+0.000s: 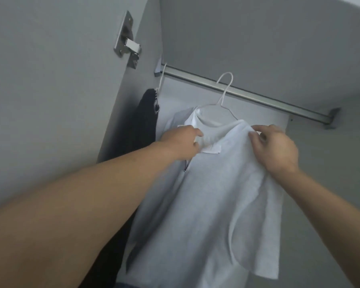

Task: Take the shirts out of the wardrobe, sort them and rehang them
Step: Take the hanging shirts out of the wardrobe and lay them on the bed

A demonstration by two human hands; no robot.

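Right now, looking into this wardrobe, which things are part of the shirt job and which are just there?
Part of the job:
- white shirt, held by the left hand and right hand
- its white hanger
- dark garment hanging at the left
- rail

Just there:
- door hinge
- wardrobe door

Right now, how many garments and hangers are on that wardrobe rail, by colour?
White shirts: 1, the white shirt that both hands hold at the shoulders
Black garments: 1, the black garment at the left end
White hangers: 2, the white hanger and the left hanger
Total: 4
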